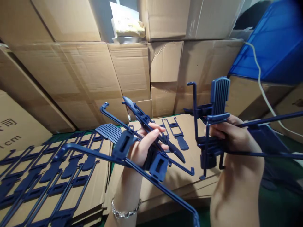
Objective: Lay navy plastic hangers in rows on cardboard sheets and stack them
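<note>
My left hand (pixel 144 145), with a chain bracelet (pixel 125 214) on its wrist, is closed round several dark blue frames (pixel 123 145) made of rods with slotted blocks and ribbed pads. They cross each other at angles. On the right, my right hand (pixel 232 132) grips another bunch of dark blue frames (pixel 208 142); one ribbed pad stands upright above the fingers, and long rods reach past the right edge of the view. The two bunches are apart.
Rows of similar blue frames (pixel 71 167) lie on cardboard at the left, and a few more (pixel 176 129) lie on the cardboard (pixel 191 126) beyond my hands. Stacked cartons (pixel 82 78) form a wall behind. A blue bin (pixel 276 44) and white cable (pixel 260 82) are at right.
</note>
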A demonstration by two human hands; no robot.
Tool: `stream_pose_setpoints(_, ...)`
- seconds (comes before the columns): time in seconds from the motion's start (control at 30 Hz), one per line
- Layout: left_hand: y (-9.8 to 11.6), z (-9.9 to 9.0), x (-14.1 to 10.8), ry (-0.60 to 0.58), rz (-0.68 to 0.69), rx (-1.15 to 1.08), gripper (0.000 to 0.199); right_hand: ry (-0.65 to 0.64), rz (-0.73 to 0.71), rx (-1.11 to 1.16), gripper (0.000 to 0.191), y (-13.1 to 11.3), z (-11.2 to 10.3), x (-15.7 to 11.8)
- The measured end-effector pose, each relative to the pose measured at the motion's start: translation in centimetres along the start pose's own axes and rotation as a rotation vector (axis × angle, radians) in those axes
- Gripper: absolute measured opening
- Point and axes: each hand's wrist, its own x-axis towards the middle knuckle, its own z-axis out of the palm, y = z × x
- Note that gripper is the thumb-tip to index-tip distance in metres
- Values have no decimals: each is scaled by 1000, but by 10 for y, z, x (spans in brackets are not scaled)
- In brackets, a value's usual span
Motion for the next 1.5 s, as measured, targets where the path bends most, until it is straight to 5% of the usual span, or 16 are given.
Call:
stream_pose_setpoints(0.17, -10, 14, -5, -198, -46, 144, 23, -201, 98, 166, 25, 2, 23, 5)
stream_pose_setpoints(0.3, -22, 23, -5, -327, -8, 97, 26, -164, 164, -51, 19, 9, 58, 16)
stream_pose_setpoints(0.4, -28, 21, 0, -309, 53, 135, 21, -103, 105, -273, 10, 10, 75, 16)
stream_pose_setpoints(0.6, -24, 12, 8, -181, 109, 304, 10, -60, 172, -442, 26, 7, 75, 8)
stream_pose_setpoints(0.8, -20, 9, 8, -164, 46, 203, 12, -315, 280, -365, 38, 12, 47, 19)
stream_pose_setpoints(0.87, -19, 6, 9, -118, 45, 187, 9, -269, 306, -406, 40, 12, 29, 19)
stream_pose_setpoints(1.0, -16, 1, 12, 59, 96, 170, 14, 51, 302, -602, 39, 25, -20, 15)
stream_pose_setpoints(1.13, -14, 1, 13, 117, 175, 97, 22, 266, 509, -1010, 38, 58, -61, 22)
stream_pose_setpoints(1.27, -12, 3, 13, 185, 184, -13, 23, 196, 698, -1106, 60, 85, -75, 33)
stream_pose_setpoints(1.5, -15, 0, 15, 190, 172, -60, 22, 134, 711, -1077, 35, 103, -85, 29)
